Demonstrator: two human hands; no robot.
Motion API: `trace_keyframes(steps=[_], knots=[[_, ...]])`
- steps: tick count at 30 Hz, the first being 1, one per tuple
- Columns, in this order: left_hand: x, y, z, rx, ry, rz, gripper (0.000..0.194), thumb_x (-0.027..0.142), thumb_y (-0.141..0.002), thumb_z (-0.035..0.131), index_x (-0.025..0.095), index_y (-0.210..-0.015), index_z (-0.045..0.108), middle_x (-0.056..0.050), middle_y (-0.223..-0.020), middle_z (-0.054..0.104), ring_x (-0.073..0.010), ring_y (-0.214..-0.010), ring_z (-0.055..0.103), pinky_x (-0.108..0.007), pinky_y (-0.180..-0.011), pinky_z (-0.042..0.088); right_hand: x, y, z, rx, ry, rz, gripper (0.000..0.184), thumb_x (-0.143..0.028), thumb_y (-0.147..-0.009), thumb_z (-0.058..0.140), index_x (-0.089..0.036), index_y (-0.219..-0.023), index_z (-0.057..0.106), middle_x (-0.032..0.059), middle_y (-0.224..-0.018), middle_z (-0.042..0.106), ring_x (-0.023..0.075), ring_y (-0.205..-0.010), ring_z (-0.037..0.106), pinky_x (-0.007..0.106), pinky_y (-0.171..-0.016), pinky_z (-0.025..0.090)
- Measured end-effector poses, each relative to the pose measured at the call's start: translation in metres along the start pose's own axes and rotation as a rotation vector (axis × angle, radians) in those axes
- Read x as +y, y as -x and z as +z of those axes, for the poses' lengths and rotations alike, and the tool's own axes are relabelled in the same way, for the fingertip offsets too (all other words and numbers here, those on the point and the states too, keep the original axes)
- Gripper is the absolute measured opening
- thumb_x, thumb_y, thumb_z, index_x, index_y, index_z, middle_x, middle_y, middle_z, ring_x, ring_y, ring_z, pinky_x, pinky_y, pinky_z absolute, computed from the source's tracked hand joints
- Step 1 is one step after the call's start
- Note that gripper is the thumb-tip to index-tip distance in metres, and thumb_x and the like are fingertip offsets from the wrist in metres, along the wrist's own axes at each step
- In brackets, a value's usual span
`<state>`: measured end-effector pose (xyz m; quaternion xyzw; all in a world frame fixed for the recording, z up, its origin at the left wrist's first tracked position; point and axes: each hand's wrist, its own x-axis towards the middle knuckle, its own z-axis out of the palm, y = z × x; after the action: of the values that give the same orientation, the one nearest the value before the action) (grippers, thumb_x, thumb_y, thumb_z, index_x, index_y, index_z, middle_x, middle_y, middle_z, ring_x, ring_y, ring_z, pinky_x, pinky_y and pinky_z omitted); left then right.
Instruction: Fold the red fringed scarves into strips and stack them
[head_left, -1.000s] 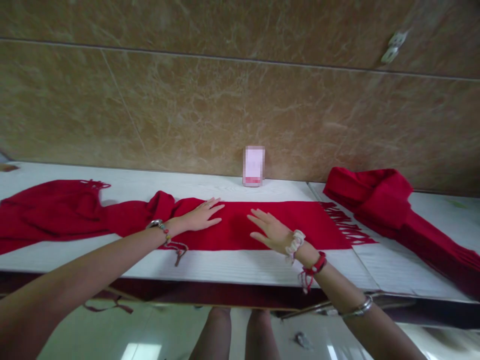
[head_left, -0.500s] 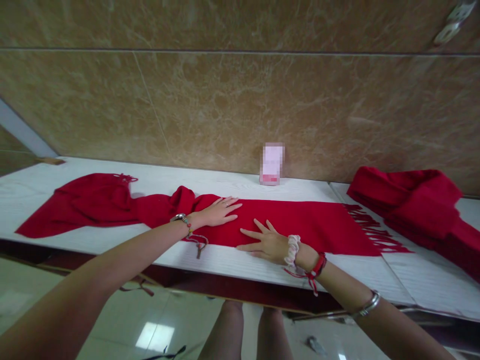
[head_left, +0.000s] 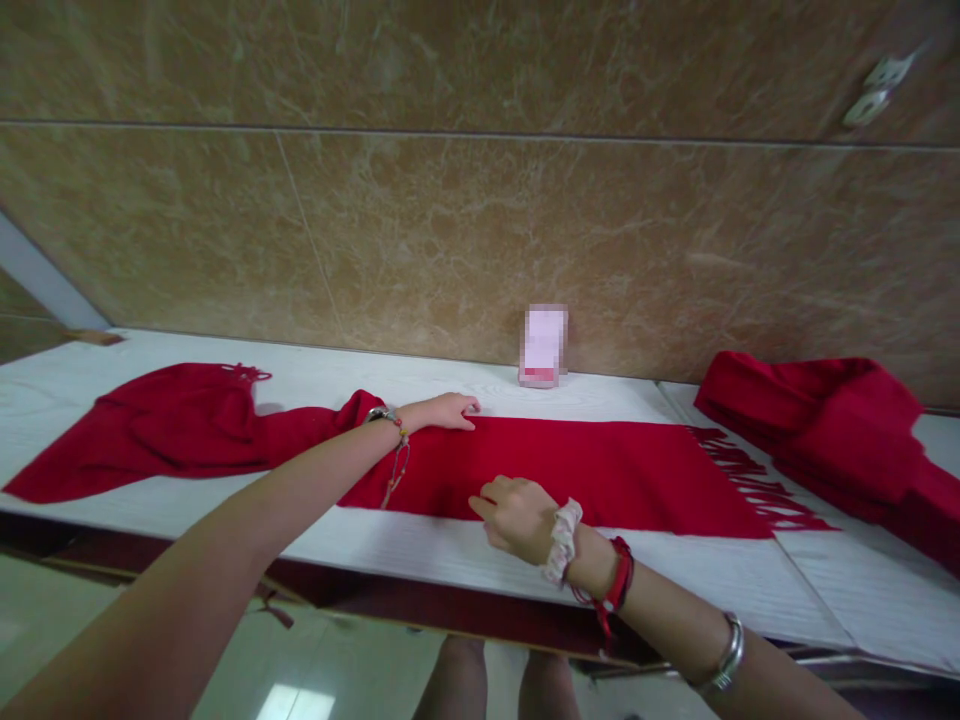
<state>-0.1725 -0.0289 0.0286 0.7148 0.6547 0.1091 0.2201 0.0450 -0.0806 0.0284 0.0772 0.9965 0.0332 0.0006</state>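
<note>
A red scarf [head_left: 585,470] lies lengthwise on a white wood-grain surface, flat on the right with a fringed end, bunched and folded on the left. My left hand [head_left: 446,411] is at the scarf's far edge, fingers curled and thumb bent around that edge. At the near edge, my right hand [head_left: 517,515] is closed, knuckles up, with its fingertips against the cloth. The palms and most of the right fingertips are hidden. Bracelets circle both wrists, and a pale scrunchie is on the right one.
A second red cloth [head_left: 817,420] lies heaped and folded at the right. A phone-like object [head_left: 544,345], blurred out, leans on the brown marbled wall [head_left: 420,240]. A white fitting [head_left: 877,90] is on the wall at upper right. Below the white tabletop [head_left: 315,550] is a tiled floor.
Both hands were spread flat on the scarf. Now their fingers have curled in, the left at the far edge and the right at the near edge. The view has tilted slightly upward.
</note>
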Motion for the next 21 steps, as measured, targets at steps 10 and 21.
trace_keyframes(steps=[10, 21], knots=[[-0.004, -0.026, -0.016, -0.189, 0.264, -0.014, 0.013, 0.028, -0.058, 0.064, 0.017, -0.065, 0.064, 0.004, -0.059, 0.059, -0.0114, -0.061, 0.047, -0.020, -0.059, 0.034, -0.006, -0.015, 0.014, 0.137, 0.142, 0.021, 0.018, -0.010, -0.084, 0.043, -0.017, -0.084, 0.060, 0.0061, -0.077, 0.062, 0.0169, -0.073, 0.057, 0.026, -0.054, 0.044], [0.032, -0.035, -0.031, -0.114, 0.703, 0.056, 0.026, 0.039, -0.065, 0.064, 0.015, -0.071, 0.059, 0.001, -0.070, 0.060, -0.0107, -0.066, 0.054, -0.023, -0.064, 0.040, 0.028, 0.037, -0.028, 0.599, 0.415, -0.053, 0.024, -0.007, -0.085, 0.036, -0.012, -0.092, 0.059, 0.0027, -0.062, 0.054, 0.0124, -0.055, 0.047, 0.026, -0.046, 0.032]])
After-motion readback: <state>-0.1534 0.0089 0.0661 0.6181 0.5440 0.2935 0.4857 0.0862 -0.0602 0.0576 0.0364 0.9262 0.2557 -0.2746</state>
